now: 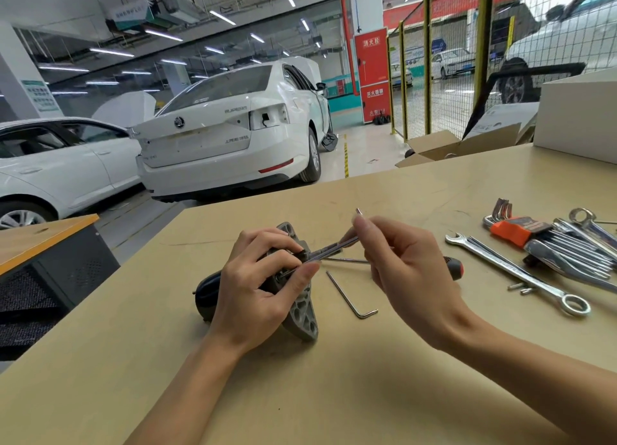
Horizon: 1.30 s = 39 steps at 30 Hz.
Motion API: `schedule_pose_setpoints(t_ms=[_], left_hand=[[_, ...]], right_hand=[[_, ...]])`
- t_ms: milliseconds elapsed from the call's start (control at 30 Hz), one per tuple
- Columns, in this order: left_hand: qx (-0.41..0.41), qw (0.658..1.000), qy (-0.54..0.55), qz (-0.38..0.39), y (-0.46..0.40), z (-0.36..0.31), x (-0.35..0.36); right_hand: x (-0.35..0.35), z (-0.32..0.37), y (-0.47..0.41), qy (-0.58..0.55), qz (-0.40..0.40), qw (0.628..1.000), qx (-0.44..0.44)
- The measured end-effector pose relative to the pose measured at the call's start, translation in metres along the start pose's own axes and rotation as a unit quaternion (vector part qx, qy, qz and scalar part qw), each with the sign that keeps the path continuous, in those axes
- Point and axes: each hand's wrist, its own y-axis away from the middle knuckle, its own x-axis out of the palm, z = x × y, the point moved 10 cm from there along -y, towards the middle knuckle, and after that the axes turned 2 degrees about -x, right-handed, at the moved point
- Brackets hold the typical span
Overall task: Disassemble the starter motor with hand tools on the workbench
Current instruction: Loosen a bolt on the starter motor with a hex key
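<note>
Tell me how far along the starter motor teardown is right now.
Early stage. Done: tools are laid out, and two small pins or screws lie by the wrench; their origin is unclear. In hand: the left hand grips the starter motor while the right hand holds a hex key at its end. Left: the housing looks assembled.

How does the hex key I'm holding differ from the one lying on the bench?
The held hex key is pinched by the right hand, raised and slanted, its tip at the starter motor that the left hand grips. The loose hex key lies flat and untouched on the workbench. Both are thin, L-shaped metal.
</note>
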Motion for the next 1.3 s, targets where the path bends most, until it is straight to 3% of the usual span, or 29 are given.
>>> schedule_pose_setpoints(t_ms=[200, 400, 600, 867, 1033, 1300], left_hand=[[0.001, 1.000, 0.014, 0.005, -0.001, 0.000, 0.000], [0.010, 1.000, 0.007, 0.005, 0.000, -0.001, 0.000], [-0.001, 1.000, 0.002, -0.002, 0.000, 0.000, 0.000], [0.000, 1.000, 0.003, -0.007, 0.000, 0.001, -0.001], [0.000, 1.000, 0.009, -0.002, -0.001, 0.001, 0.001], [-0.001, 1.000, 0.014, 0.001, -0.001, 0.000, -0.001]], right_hand=[[0.012, 0.021, 0.007, 0.051, 0.038, 0.993, -0.096], [0.015, 0.027, 0.011, -0.010, 0.071, 0.993, -0.089], [0.011, 0.033, 0.010, -0.028, 0.053, 0.993, -0.105], [-0.006, -0.004, 0.002, -0.021, -0.025, 0.999, 0.029], [-0.003, -0.016, -0.001, -0.074, -0.012, 0.993, 0.094], [0.008, 0.011, 0.003, 0.010, 0.031, 0.998, -0.059]])
